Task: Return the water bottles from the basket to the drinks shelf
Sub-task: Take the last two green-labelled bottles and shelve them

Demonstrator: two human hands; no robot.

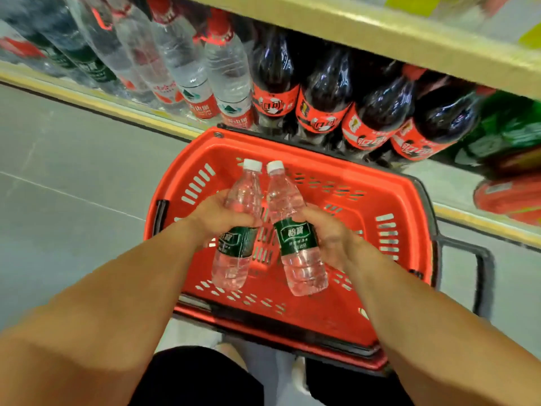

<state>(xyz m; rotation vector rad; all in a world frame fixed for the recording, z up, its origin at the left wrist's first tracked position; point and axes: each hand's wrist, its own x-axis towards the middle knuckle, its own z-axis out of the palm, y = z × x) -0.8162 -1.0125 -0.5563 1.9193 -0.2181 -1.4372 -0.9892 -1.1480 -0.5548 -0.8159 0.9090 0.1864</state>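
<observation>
Two clear water bottles with green labels and white caps are held above the red basket (389, 200). My left hand (218, 216) grips the left bottle (238, 230) around its middle. My right hand (328, 234) grips the right bottle (295, 230) at its label. The two bottles stand close together, caps pointing toward the drinks shelf (140, 112) just beyond the basket. The basket's floor shows no other bottles.
On the shelf stand large water bottles with red labels (228, 80) at left, dark cola bottles (328, 95) in the middle and green bottles (509, 127) at right. A higher shelf board (380, 33) overhangs them. The basket's black handle (480, 273) sticks out right. Grey floor lies left.
</observation>
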